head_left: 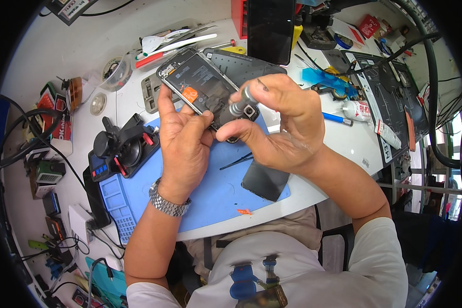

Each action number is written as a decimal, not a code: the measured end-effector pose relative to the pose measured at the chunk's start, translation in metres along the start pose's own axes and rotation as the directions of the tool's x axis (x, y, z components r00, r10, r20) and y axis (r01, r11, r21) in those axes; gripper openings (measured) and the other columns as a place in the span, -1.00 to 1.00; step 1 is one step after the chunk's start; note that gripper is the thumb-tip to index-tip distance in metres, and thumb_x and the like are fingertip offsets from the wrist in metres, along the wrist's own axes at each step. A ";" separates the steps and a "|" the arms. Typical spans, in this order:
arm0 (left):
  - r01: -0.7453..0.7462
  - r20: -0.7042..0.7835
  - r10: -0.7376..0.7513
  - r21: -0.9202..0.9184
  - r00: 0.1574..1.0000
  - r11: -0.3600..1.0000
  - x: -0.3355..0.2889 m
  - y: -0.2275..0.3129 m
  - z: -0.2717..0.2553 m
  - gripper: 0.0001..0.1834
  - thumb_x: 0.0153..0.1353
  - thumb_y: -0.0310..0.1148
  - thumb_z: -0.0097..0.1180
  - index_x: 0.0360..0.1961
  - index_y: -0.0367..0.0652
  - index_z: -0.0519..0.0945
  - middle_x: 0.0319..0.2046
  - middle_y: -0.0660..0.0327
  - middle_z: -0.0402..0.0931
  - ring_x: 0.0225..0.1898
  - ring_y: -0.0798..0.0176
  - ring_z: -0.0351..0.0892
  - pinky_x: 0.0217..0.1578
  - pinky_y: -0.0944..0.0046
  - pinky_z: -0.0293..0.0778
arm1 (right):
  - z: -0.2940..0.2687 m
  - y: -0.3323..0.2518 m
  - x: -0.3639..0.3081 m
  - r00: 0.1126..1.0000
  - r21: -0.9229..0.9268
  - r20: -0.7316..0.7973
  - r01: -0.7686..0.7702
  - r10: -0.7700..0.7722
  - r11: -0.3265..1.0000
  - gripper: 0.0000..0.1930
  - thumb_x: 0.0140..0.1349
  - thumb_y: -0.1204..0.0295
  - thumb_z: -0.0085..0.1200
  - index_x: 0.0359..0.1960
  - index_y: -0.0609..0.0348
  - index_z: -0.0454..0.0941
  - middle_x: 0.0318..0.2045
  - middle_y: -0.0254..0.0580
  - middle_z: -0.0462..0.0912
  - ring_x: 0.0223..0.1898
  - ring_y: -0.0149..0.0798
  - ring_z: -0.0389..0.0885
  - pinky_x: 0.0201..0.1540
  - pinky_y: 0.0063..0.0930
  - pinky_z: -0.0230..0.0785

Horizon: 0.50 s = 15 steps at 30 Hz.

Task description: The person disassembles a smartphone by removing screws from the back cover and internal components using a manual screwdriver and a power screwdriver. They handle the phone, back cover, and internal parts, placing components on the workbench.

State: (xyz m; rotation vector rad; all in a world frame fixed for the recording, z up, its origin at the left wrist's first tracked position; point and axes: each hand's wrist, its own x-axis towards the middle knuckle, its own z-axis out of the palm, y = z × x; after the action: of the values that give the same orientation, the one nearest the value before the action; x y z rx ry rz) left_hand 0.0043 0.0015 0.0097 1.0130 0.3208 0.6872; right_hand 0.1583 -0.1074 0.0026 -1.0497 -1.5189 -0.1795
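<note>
An opened smartphone [197,74], its dark battery and orange sticker exposed, is tilted up over the blue mat [205,213]. My left hand [182,149] is closed round its lower left edge, thumb on the rim. Pinched between the thumb and fingers of my right hand [290,120] is a grey metal screwdriver [241,105], seen nearly end-on above the phone's lower part. Whether its tip touches the phone is hidden. Below my hands, dark tweezers [236,161] and a dark glossy panel [267,179] lie on the mat, with an orange scrap [245,211] near the front edge.
A black clamp-like holder [123,146] stands left of the mat. Behind the phone are a dark panel [241,61] and an upright black screen [270,31]. At right lie a blue pen [338,119], a white bottle [357,110] and a black work mat [390,92]. Cables hang at both sides.
</note>
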 end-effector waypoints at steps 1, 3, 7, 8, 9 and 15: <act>0.022 -0.010 -0.022 0.004 1.000 1.000 0.000 0.000 0.000 -0.11 0.36 -0.69 -0.16 0.61 0.01 -0.23 0.31 -0.12 0.42 0.15 0.14 0.65 -0.04 0.21 0.72 | 0.003 0.003 0.001 1.000 0.055 -0.022 0.005 -0.004 0.998 -0.24 0.15 0.76 0.41 0.37 0.03 0.37 -0.09 0.13 0.76 -0.03 -0.07 0.82 -0.07 -0.32 0.69; -0.009 -0.012 0.009 -0.003 1.000 1.000 -0.001 -0.002 0.001 -0.13 0.37 -0.67 -0.14 0.62 -0.04 -0.19 0.23 -0.07 0.52 0.11 0.19 0.67 0.04 0.20 0.67 | 0.003 0.004 0.001 0.999 0.137 -0.036 0.004 0.001 0.990 -0.24 0.14 0.75 0.43 0.37 0.02 0.39 -0.10 0.12 0.77 -0.06 -0.09 0.82 -0.09 -0.34 0.68; -0.006 -0.012 0.006 -0.023 1.000 1.000 0.001 -0.002 0.001 -0.11 0.36 -0.69 -0.16 0.61 0.00 -0.23 0.31 -0.13 0.42 0.12 0.15 0.66 -0.05 0.22 0.72 | 0.003 0.003 -0.001 1.000 0.044 -0.025 -0.007 0.008 0.999 -0.23 0.12 0.74 0.45 0.36 0.00 0.41 -0.09 0.09 0.76 -0.07 -0.09 0.83 -0.08 -0.34 0.69; -0.010 0.004 0.010 -0.027 1.000 1.000 0.001 -0.002 0.000 -0.11 0.36 -0.69 -0.16 0.61 0.00 -0.23 0.31 -0.13 0.42 0.12 0.15 0.66 -0.05 0.22 0.72 | 0.004 0.004 -0.001 0.996 -0.023 -0.078 0.042 -0.043 0.999 -0.23 0.12 0.74 0.45 0.36 -0.01 0.41 -0.09 0.09 0.77 -0.08 -0.09 0.83 -0.08 -0.35 0.69; -0.006 0.006 0.007 -0.034 1.000 0.999 0.000 -0.002 0.001 -0.11 0.36 -0.69 -0.16 0.60 0.00 -0.23 0.31 -0.13 0.42 0.12 0.16 0.66 -0.06 0.22 0.72 | 0.003 0.004 -0.002 0.999 0.029 -0.036 0.005 -0.004 1.000 -0.22 0.12 0.73 0.46 0.36 -0.03 0.42 -0.09 0.08 0.77 -0.08 -0.09 0.83 -0.08 -0.35 0.69; -0.008 0.010 0.008 -0.001 1.000 1.000 0.001 -0.002 -0.003 -0.10 0.36 -0.69 -0.15 0.61 -0.01 -0.25 0.30 -0.11 0.43 0.11 0.17 0.66 -0.07 0.22 0.72 | 0.005 0.005 -0.004 0.999 0.099 -0.016 -0.029 0.031 0.995 -0.18 0.11 0.70 0.48 0.40 -0.08 0.41 -0.10 0.07 0.77 -0.09 -0.09 0.84 -0.07 -0.35 0.69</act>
State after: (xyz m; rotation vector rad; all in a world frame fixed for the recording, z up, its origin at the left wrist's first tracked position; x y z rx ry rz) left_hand 0.0043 0.0035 0.0068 1.0166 0.3076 0.6894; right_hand 0.1581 -0.1035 -0.0045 -0.9893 -1.4803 -0.0919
